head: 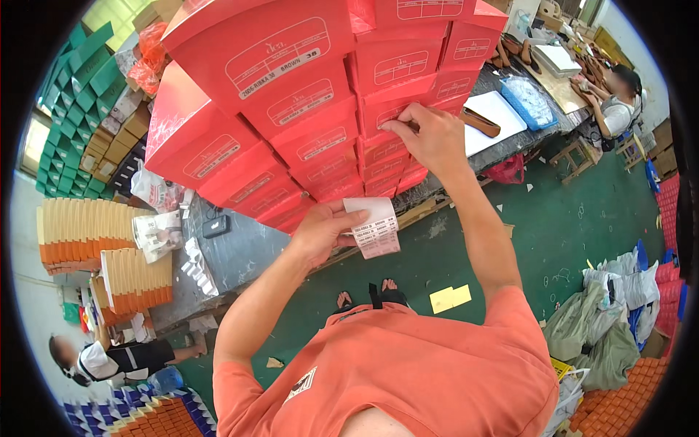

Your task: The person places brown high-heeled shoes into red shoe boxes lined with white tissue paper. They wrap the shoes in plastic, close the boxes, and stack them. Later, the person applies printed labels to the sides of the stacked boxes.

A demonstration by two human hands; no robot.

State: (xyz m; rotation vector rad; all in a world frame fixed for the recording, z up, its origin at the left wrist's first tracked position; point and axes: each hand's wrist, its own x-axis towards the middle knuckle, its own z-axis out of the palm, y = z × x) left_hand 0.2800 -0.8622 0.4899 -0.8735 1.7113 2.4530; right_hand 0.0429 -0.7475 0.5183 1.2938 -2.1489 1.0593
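Observation:
Red shoe boxes stand in tall stacks before me, many with a printed sticker strip inside an outlined panel on the end. My left hand holds a sheet of label stickers between thumb and fingers, below the stacks; its upper part is blank backing and printed strips show lower down. My right hand touches the end panel of a box in the middle column, thumb and index finger pinched together at the panel. Whether a sticker is between those fingertips cannot be told.
The boxes stand on a dark worktable with a small black case and curled white strips. To the right lie a brown shoe and a blue basket. One person sits far right, another is lower left.

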